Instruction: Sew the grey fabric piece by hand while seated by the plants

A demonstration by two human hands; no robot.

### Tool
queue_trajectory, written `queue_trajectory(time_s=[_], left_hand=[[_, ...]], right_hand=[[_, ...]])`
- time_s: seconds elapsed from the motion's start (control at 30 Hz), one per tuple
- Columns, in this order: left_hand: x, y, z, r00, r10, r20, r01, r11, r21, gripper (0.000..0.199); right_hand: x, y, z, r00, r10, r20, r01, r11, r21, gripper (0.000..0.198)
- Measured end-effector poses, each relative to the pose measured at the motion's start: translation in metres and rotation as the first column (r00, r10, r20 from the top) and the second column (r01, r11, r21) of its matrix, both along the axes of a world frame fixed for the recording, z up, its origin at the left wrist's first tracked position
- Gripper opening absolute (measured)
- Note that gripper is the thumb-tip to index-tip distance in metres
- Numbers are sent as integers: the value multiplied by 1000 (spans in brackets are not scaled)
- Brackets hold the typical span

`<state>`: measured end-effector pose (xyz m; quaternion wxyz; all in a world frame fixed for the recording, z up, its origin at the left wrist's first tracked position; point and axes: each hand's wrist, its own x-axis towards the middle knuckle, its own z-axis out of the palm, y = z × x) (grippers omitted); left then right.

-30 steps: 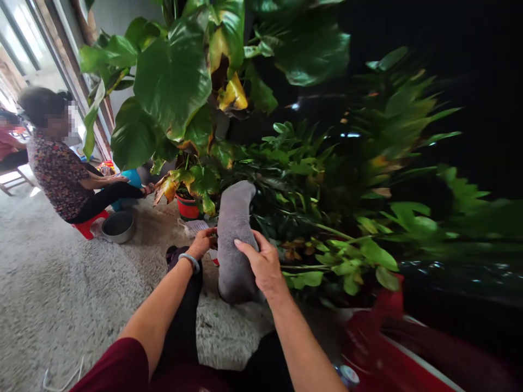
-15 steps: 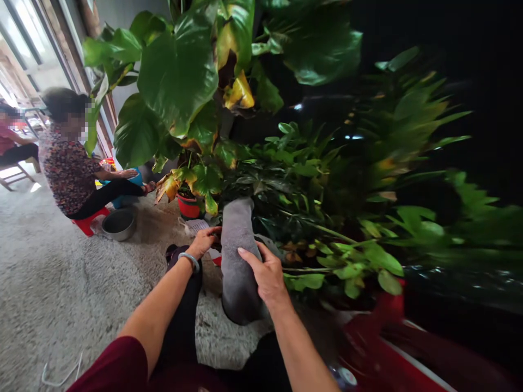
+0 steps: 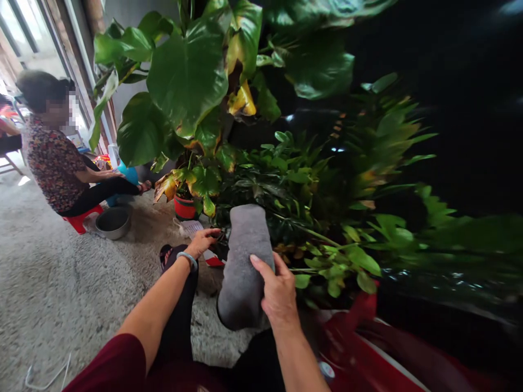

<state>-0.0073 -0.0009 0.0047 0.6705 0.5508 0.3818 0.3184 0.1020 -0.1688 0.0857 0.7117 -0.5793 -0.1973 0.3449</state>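
Note:
My right hand [image 3: 280,286] is closed on the right side of a long grey fuzzy piece [image 3: 247,256], thumb on top and fingers partly hidden behind it. The piece is rounded at its far end, wider and darker at its near end, and tilts away from me. What it is, I cannot make out. My left hand [image 3: 203,242], with a pale bangle on the wrist, is to the left of it. Its fingertips are pinched together over dark stuff beside a red-and-white box [image 3: 214,259]. Anything held in them is too small or hidden to name.
Leafy potted plants spread ahead and right, one in a red pot [image 3: 184,208]. A grey basin [image 3: 114,222] stands on the concrete floor near a person [image 3: 57,158] seated on a red stool [image 3: 84,219]. A red bag [image 3: 359,332] lies at my lower right.
My view has turned slightly right. The grey piece has shifted right at its far end and leans more, still in my right hand. A gap now shows between it and my left hand.

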Motion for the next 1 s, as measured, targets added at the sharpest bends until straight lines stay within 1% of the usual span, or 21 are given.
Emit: queue_trajectory(time_s=[0.07, 0.17, 0.27, 0.33, 0.37, 0.43, 0.5, 0.53, 0.57, 0.63, 0.73, 0.8, 0.83, 0.9, 0.93, 1.0], left_hand=[[-1, -2, 1, 1000, 23, 13, -24, 1000, 2, 52], [-3, -2, 1, 1000, 15, 24, -15, 1000, 12, 48], [-3, 1, 0, 1000, -3, 12, 3, 1000, 4, 48], [-2, 3, 1, 1000, -10, -12, 10, 1000, -1, 47], [-2, 4, 2, 1000, -16, -25, 16, 1000, -1, 46], [-3, 5, 3, 998, -29, -56, 29, 1000, 0, 45], [-5, 5, 4, 995, -43, -88, 44, 999, 8, 46], [-7, 5, 5, 994, -48, -102, 50, 999, 16, 46], [-9, 5, 5, 992, -49, -112, 53, 998, 27, 47], [-13, 6, 6, 991, -49, -125, 55, 997, 50, 46], [-18, 5, 9, 990, -57, -132, 63, 997, 48, 43], [-20, 0, 13, 997, -42, -66, 43, 999, 8, 43], [-20, -5, 16, 1000, -21, 0, 21, 1000, -14, 44], [-19, -21, 25, 987, 19, 159, -14, 999, -33, 51], [-17, -32, 30, 974, 20, 225, -14, 1000, -28, 54], [-11, -58, 40, 953, -34, 301, 40, 999, -13, 58]], right_hand=[[0, 6, 2, 994, -47, -94, 46, 999, -22, 36], [-8, -2, 0, 973, -82, -214, 59, 992, -113, 32], [-18, -20, 4, 979, -6, -201, -19, 992, -124, 37], [-19, -26, 14, 989, 15, -150, -29, 995, -93, 40], [-16, -25, 20, 994, -4, -112, -3, 998, -62, 39], [-4, -16, 29, 995, -90, -29, 91, 996, 23, 38], [12, -2, 31, 985, -172, 31, 168, 981, 100, 36], [20, 5, 27, 980, -196, 35, 191, 976, 108, 36], [26, 10, 21, 978, -207, 22, 204, 975, 91, 35], [31, 12, 4, 979, -200, -36, 201, 980, 12, 33], [20, -3, -26, 979, -170, -116, 160, 983, -89, 31], [7, -17, -39, 978, -145, -148, 130, 986, -109, 32], [0, -24, -42, 980, -127, -156, 110, 988, -111, 33], [-9, -33, -43, 987, -90, -130, 77, 992, -100, 34], [-12, -35, -40, 993, -77, -85, 69, 993, -91, 35], [-15, -33, -32, 996, -52, 69, 58, 995, -83, 37]])
